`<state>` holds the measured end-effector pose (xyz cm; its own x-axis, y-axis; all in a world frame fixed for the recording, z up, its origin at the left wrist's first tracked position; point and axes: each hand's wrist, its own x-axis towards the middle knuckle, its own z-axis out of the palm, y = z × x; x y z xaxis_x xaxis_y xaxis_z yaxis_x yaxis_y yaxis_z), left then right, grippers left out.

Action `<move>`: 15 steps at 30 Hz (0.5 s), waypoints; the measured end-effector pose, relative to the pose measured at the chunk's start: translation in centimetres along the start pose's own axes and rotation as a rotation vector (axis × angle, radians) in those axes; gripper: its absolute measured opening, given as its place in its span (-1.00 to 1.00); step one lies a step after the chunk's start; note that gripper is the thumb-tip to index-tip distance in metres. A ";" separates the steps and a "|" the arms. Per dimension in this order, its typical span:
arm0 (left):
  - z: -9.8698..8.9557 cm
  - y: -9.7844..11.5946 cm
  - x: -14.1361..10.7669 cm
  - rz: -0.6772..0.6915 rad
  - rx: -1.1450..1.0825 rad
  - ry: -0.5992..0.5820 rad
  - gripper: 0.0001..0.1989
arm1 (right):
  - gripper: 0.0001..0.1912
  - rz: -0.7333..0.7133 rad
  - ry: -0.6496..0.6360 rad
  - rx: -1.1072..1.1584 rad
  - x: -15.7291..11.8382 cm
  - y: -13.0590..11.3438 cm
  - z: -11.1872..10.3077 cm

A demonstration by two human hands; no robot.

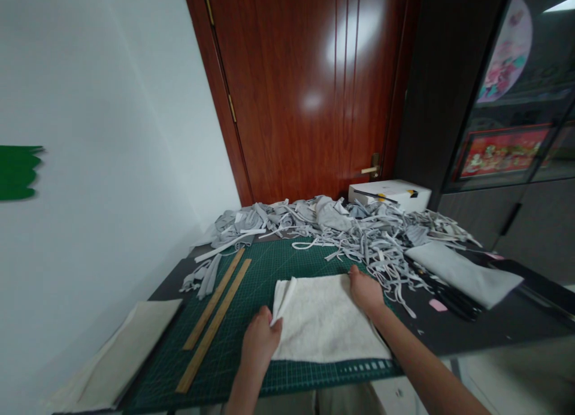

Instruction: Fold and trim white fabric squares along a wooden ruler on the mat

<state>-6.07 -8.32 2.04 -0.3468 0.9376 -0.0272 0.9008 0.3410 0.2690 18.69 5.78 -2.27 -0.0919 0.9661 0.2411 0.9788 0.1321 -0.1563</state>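
Observation:
A folded cream cloth (326, 322) lies on the green cutting mat (287, 256) near the table's front edge. At the cloth's left edge, my left hand (262, 337) is closed, pinching the layered fabric between thumb and fingers. My right hand (366, 290) is at the upper right corner of the cloth, its fingers closed on that edge. Left of the cloth, two wooden rulers (214, 298) lie side by side on the mat.
Grey and white fabric scraps (332, 214) heap along the back and right. A white box (395, 193) stands behind them. Folded grey cloth (467, 271) and a pink piece (438, 305) lie at the right, stacked cream fabric (135, 343) at the left.

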 end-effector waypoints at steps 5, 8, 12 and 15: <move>1.3 0.1 -0.3 -0.040 0.048 0.033 -0.80 | -0.74 0.004 -0.008 -0.003 0.1 0.1 0.2; 1.9 -0.1 -0.7 -0.031 0.153 0.082 -0.74 | -0.74 0.007 -0.016 -0.007 0.2 0.1 0.4; 2.1 -0.8 -1.3 -0.021 0.235 0.064 -0.69 | -0.74 -0.002 -0.019 -0.009 0.2 0.1 0.4; 1.9 -1.2 -1.6 -0.040 0.249 0.016 -0.66 | -0.75 -0.025 -0.016 -0.009 0.1 0.1 0.4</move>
<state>-6.13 -10.08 -0.11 -0.3853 0.9226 -0.0176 0.9224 0.3857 0.0224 18.69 5.94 -2.67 -0.1188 0.9660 0.2295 0.9779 0.1539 -0.1417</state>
